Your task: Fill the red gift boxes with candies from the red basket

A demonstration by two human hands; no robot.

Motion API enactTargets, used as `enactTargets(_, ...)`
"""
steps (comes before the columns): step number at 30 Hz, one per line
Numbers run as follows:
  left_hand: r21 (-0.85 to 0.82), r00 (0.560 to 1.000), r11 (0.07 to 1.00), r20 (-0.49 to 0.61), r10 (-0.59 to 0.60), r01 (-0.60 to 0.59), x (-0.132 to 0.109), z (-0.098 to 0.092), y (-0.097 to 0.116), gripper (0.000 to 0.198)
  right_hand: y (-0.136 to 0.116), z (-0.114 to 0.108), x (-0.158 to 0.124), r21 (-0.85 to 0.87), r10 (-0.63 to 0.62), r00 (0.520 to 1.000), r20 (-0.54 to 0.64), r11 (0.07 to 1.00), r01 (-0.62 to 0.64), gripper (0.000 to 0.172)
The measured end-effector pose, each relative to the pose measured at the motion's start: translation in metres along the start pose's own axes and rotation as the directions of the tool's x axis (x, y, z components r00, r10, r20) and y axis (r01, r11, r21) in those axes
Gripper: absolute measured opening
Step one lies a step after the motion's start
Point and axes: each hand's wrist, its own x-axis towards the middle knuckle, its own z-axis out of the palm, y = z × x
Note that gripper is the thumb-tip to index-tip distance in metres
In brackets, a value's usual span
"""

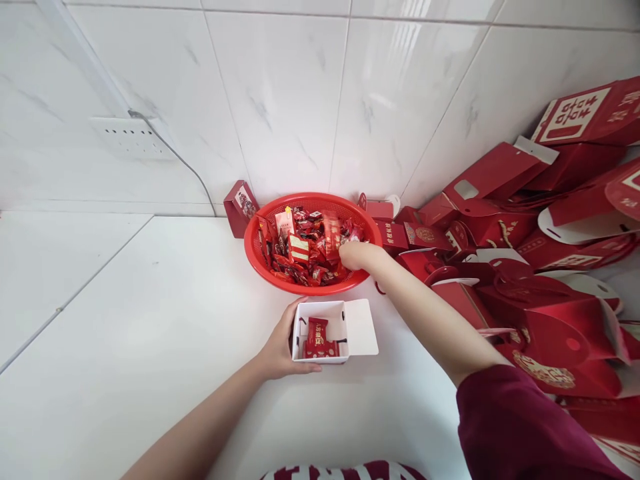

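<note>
Left hand (281,348) clamped on edge of white box (323,312); right hand (356,255) (grip unclear) inside red basket (251,257)

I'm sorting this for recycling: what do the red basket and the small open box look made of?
The red basket looks like glossy moulded plastic, judging by its perforated mesh wall. The small open box seems thin matte card, white inside, with a folded flap.

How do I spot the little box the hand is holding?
Find the round red basket against the tiled wall. Just in front of it, the left hand holds a small open box. Unlike the red boxes piled at right, it looks white, with red packets inside.
</note>
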Motion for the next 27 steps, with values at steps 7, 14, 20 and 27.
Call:
enactTargets(7, 0.009, 1.0, 1.0, 0.014, 0.0, 0.0, -0.001, -0.001, -0.001, 0.112, 0.003, -0.009, 0.017, -0.059, 0.042, 0.998, 0.038, 0.997, -0.039, 0.032)
enactTargets(14, 0.014, 1.0, 1.0, 0.023, -0.007, 0.007, -0.001, -0.002, -0.003, 0.114, 0.0, -0.001, 0.034, -0.099, 0.092, 0.985, 0.143, 0.992, -0.079, 0.033)
enactTargets(20, 0.045, 1.0, 0.999, 0.02, -0.007, 0.006, -0.002, -0.002, -0.003, 0.114, 0.001, 0.002, 0.035, -0.145, 0.138, 0.968, 0.211, 0.983, -0.109, 0.039)
enactTargets(27, 0.016, 1.0, 1.0, 0.018, -0.025, 0.025, -0.002, -0.001, -0.001, 0.114, -0.007, 0.0, 0.031, -0.159, 0.185, 0.961, 0.208, 0.975, -0.153, 0.057)
